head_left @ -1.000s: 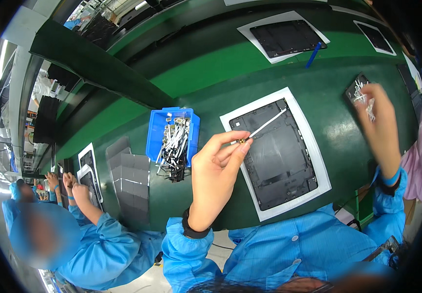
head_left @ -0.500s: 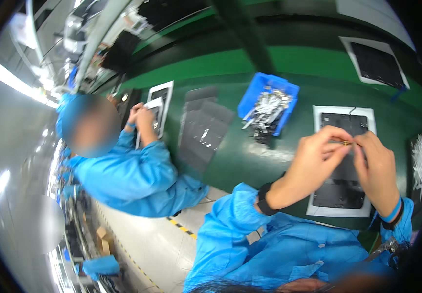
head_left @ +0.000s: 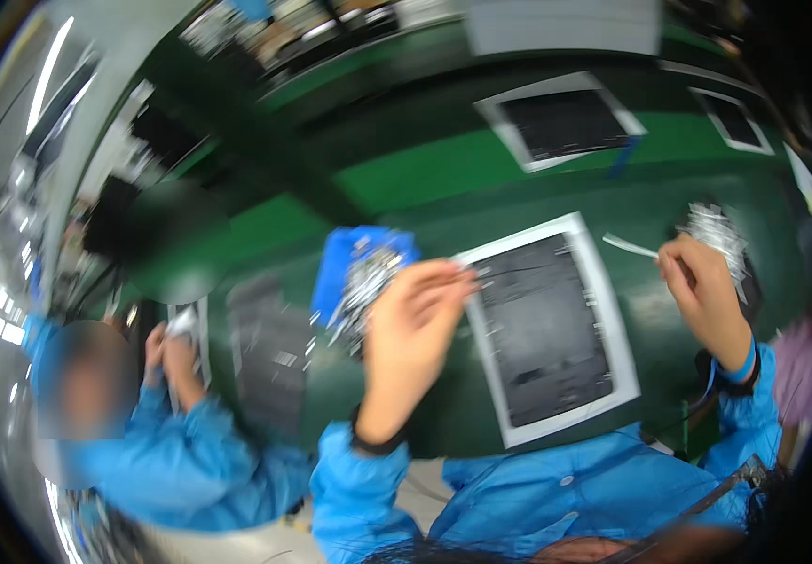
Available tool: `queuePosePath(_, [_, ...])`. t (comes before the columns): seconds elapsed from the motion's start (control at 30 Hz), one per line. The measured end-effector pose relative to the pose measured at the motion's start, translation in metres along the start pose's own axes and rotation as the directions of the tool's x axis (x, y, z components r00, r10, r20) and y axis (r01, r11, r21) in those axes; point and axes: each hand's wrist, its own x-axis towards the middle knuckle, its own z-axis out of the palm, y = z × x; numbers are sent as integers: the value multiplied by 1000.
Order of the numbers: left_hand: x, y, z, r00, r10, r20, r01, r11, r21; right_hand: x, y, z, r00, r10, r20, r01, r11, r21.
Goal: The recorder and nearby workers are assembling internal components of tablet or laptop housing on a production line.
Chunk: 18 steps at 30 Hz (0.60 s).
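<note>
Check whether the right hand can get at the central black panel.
Probably yes: the right hand, pinching a white strip, is right of that black panel, and nothing seems to block it.

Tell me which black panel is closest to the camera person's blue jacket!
The large middle panel, on its white sheet in front of the blue jacket. Others, like the upper panel and upper-right panel, lie farther away.

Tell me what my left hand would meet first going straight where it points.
Probably the left edge of the white sheet, then the black panel; your left hand may be above both, as depth is unclear.
</note>
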Motion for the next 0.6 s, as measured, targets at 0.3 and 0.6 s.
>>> queuePosePath(0.3, [18,10,7,981,149,125,-179,941,286,-46,109,-114,918,395,-38,-325,695,-641])
queuePosePath(0.6, [19,1,22,821,451,351,-569,704,425,43,-27,31,929,-282,240,190,919,345])
